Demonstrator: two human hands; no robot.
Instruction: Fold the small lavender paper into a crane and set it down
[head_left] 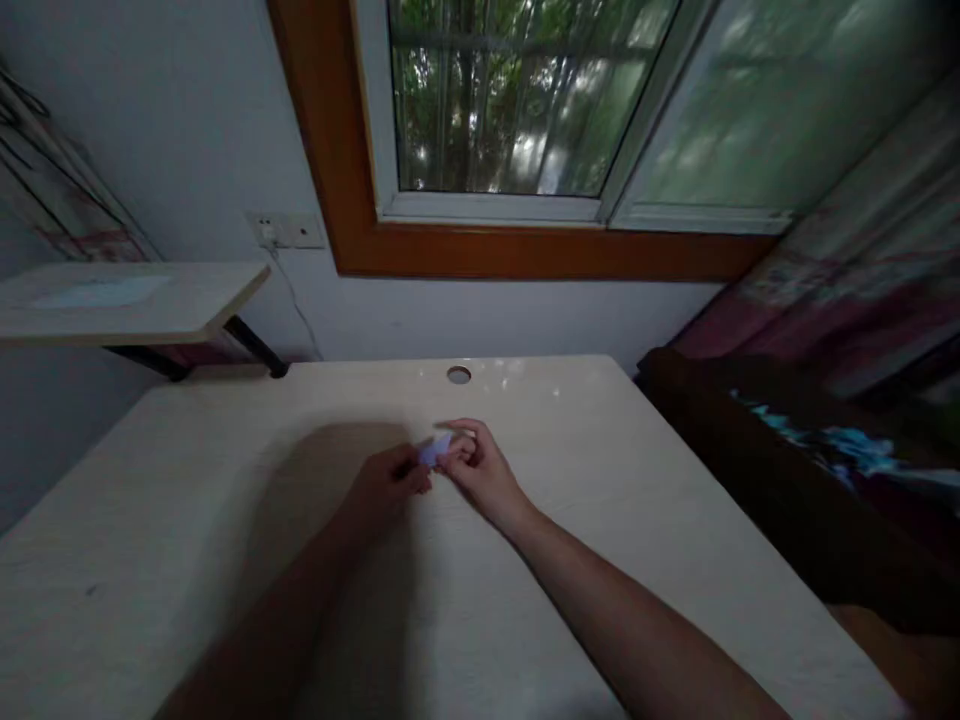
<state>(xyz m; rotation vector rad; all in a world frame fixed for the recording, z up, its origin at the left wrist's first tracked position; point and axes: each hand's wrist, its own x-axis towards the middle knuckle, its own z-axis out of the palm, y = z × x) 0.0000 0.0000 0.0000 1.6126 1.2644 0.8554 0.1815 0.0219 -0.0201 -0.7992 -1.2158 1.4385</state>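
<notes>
A small piece of pale purple paper (434, 451) is held up between my two hands, over the middle of the desk. My left hand (384, 484) pinches its left end between thumb and fingers. On the other side, my right hand (480, 466) grips the right edge with its thumb against the curled fingers, while the index finger reaches out above the paper. The paper looks folded, though its exact shape is too small to tell. Parts of it are hidden behind my fingertips.
The pale desk (510, 610) has a round cable hole (459, 375) near its back edge. At the left stands a raised shelf (135, 320) on black legs, with a white sheet (105, 291) on top. A cable (296, 300) hangs from the wall socket (289, 231). Curtains hang at the right.
</notes>
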